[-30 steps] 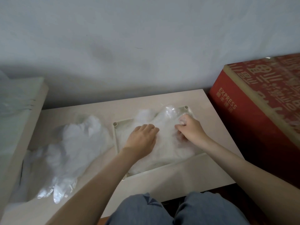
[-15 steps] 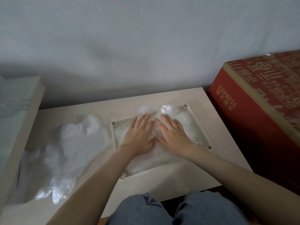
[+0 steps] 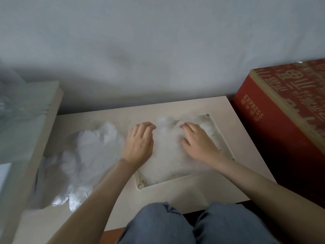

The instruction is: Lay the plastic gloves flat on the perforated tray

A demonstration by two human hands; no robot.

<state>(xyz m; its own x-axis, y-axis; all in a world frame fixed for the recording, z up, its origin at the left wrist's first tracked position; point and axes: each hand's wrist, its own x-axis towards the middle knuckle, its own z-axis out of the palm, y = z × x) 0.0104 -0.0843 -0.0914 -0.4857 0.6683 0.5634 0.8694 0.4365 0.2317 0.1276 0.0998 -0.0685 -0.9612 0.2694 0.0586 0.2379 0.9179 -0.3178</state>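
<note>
A cream perforated tray [image 3: 222, 140] lies on the low table, right of its middle. Thin clear plastic gloves [image 3: 167, 152] are spread over the tray's floor, bunching up a little at the far edge. My left hand [image 3: 139, 143] rests palm down on the tray's left side, its fingers bent at the tips on the plastic. My right hand [image 3: 197, 141] presses flat on the gloves at the tray's right half, fingers spread. A loose heap of more clear gloves [image 3: 77, 161] lies on the table to the left of the tray.
A red carton [image 3: 284, 127] printed EXPRESS stands right of the table [image 3: 235, 187]. A board with clear plastic on it [image 3: 22, 124] lies along the left. A grey wall rises behind. My knees in blue jeans [image 3: 190, 224] are at the near edge.
My two hands, side by side at the tray's middle half a second ago, have slid apart, the left toward the left rim and the right toward the right, smoothing the plastic outward.
</note>
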